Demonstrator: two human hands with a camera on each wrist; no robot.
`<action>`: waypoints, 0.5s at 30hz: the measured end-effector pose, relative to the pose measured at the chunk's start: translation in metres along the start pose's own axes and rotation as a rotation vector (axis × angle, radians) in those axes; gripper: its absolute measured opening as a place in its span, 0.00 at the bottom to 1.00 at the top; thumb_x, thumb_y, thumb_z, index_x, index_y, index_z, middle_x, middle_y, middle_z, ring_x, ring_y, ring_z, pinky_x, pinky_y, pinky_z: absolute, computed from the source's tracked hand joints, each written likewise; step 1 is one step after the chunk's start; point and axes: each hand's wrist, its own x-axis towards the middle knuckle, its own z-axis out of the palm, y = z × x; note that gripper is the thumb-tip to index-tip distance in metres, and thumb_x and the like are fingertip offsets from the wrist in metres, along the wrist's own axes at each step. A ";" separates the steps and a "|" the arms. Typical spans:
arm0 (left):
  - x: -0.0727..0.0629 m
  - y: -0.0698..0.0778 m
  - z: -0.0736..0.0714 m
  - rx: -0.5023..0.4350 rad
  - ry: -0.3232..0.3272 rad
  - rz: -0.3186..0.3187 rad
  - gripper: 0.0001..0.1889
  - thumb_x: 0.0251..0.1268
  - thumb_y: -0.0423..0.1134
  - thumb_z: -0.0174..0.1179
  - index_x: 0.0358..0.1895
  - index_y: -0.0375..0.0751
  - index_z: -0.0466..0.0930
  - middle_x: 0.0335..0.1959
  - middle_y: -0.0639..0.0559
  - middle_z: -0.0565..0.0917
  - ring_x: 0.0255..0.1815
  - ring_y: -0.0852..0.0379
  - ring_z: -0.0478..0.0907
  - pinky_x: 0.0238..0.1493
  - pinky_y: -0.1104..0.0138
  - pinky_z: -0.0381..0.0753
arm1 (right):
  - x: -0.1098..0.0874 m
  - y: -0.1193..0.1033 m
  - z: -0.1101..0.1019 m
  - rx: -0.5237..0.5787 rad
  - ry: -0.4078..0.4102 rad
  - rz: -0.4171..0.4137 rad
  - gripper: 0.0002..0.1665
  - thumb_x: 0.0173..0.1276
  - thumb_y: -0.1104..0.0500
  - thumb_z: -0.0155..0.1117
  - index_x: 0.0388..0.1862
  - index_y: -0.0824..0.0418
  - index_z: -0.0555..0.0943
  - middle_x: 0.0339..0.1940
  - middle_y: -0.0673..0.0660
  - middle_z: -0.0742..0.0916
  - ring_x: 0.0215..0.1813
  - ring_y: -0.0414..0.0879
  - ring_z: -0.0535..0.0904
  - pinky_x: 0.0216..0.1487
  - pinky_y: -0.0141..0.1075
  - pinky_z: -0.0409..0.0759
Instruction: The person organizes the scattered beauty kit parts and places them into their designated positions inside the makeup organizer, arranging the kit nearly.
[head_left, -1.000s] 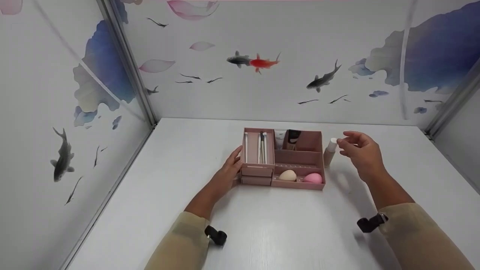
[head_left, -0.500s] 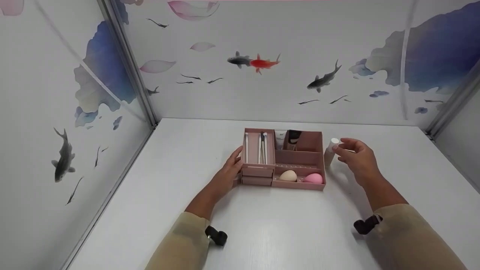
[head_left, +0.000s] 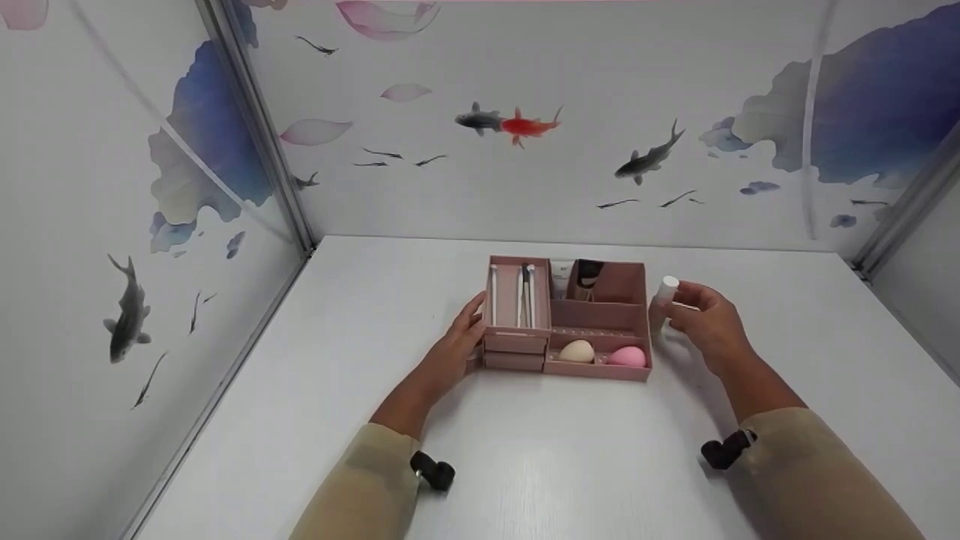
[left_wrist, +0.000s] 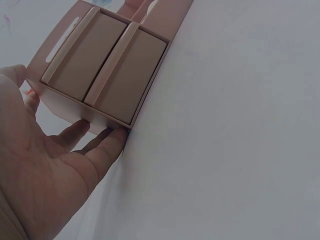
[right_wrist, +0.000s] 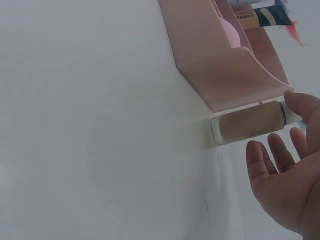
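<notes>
A pink cosmetics organizer (head_left: 598,320) stands on the white table. My left hand (head_left: 448,354) rests against its left side with spread fingers; the left wrist view shows the fingertips along that wall, beside the two drawers (left_wrist: 107,62). At the organizer's right wall stands a foundation bottle (right_wrist: 250,123) of beige liquid with a white cap (head_left: 669,285). My right hand (head_left: 709,324) pinches it just below the cap, thumb on the near side. The remaining fingers (right_wrist: 256,157) are loosely bent, apart from the glass in the right wrist view.
In the organizer lie several makeup brushes (head_left: 523,296), a cream sponge (head_left: 577,351) and a pink sponge (head_left: 627,355). A white tube (head_left: 559,279) and a dark-labelled tube (right_wrist: 270,16) stand in a rear compartment. A patterned wall (head_left: 525,195) rises behind the table.
My right hand has moved left and down, from beside the bottle's cap to a pinch below it. The left hand and the organizer have stayed in place.
</notes>
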 end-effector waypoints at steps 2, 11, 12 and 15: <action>0.000 0.000 0.000 -0.003 0.002 -0.001 0.28 0.87 0.64 0.40 0.83 0.88 0.47 0.90 0.50 0.51 0.88 0.37 0.56 0.81 0.35 0.64 | 0.001 0.001 0.000 -0.008 -0.003 0.003 0.46 0.73 0.40 0.74 0.83 0.52 0.67 0.77 0.56 0.75 0.72 0.48 0.77 0.68 0.33 0.83; -0.001 0.002 0.001 -0.028 -0.005 -0.001 0.28 0.88 0.63 0.39 0.83 0.88 0.46 0.90 0.50 0.50 0.89 0.38 0.55 0.81 0.35 0.63 | 0.000 0.006 0.001 -0.023 -0.049 -0.020 0.41 0.77 0.39 0.69 0.81 0.53 0.71 0.77 0.59 0.76 0.75 0.52 0.76 0.79 0.48 0.75; 0.000 0.001 0.001 -0.029 -0.004 -0.002 0.28 0.88 0.63 0.39 0.83 0.87 0.46 0.90 0.50 0.50 0.89 0.38 0.55 0.81 0.35 0.63 | 0.000 0.006 0.001 -0.028 -0.049 -0.023 0.41 0.77 0.38 0.69 0.81 0.53 0.71 0.78 0.59 0.76 0.75 0.53 0.76 0.80 0.48 0.75; 0.001 0.001 0.001 -0.028 0.000 -0.008 0.28 0.88 0.62 0.39 0.83 0.87 0.46 0.90 0.50 0.50 0.89 0.38 0.55 0.81 0.35 0.63 | 0.000 0.006 0.001 -0.037 -0.045 -0.026 0.41 0.77 0.39 0.68 0.82 0.53 0.70 0.78 0.59 0.76 0.77 0.55 0.75 0.80 0.50 0.74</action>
